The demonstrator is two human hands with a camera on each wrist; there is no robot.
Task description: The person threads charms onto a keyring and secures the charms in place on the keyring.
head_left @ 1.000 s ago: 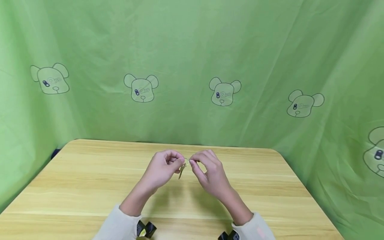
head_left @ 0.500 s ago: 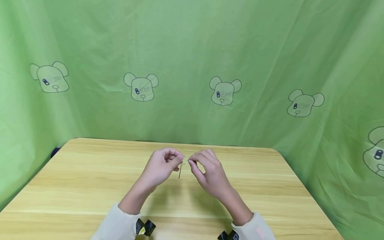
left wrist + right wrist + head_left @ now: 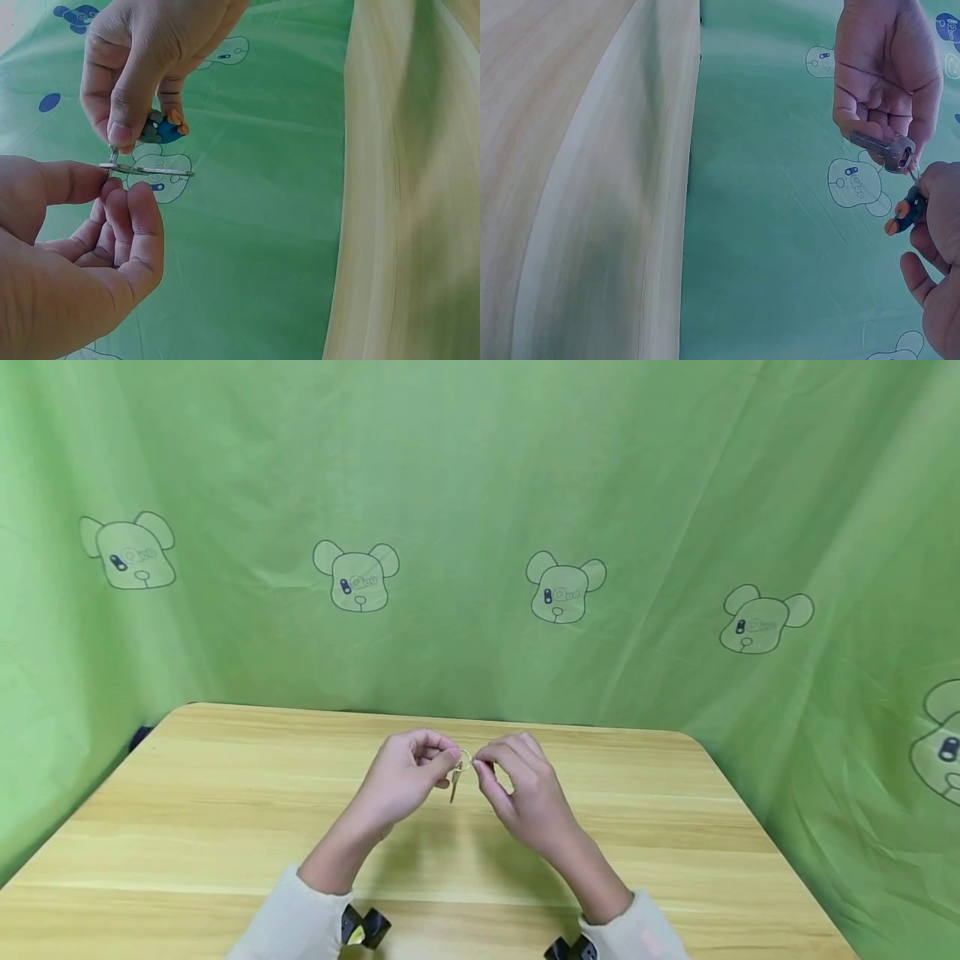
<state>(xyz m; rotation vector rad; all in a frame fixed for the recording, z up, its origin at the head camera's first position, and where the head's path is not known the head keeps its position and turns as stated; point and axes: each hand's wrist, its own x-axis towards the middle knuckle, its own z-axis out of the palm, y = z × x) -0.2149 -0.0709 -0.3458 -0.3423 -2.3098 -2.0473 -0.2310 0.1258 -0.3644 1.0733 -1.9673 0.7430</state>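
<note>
Over the table, my left hand (image 3: 405, 777) pinches one side of a thin metal key ring (image 3: 466, 751) between thumb and fingertips. A key (image 3: 455, 787) hangs from the ring beside those fingertips; in the right wrist view its head and blade (image 3: 877, 145) face the camera, while the left wrist view catches the key (image 3: 161, 172) nearly edge-on. My right hand (image 3: 528, 789) pinches the ring's other side. A small figurine charm (image 3: 163, 129), blue and grey with orange ends, sits under the right fingers, partly covered by them. Fingertips hide the exact grip points.
The wooden table (image 3: 247, 793) lies beneath both hands. Green curtain (image 3: 450, 485) with printed bear heads surrounds its back and sides. Black wrist devices (image 3: 365, 928) sit at the light sleeves (image 3: 296, 918).
The ring has turned between the fingers, showing more of its loop than a second ago. The dangling key has swung and twisted slightly. Both hands stay nearly in place.
</note>
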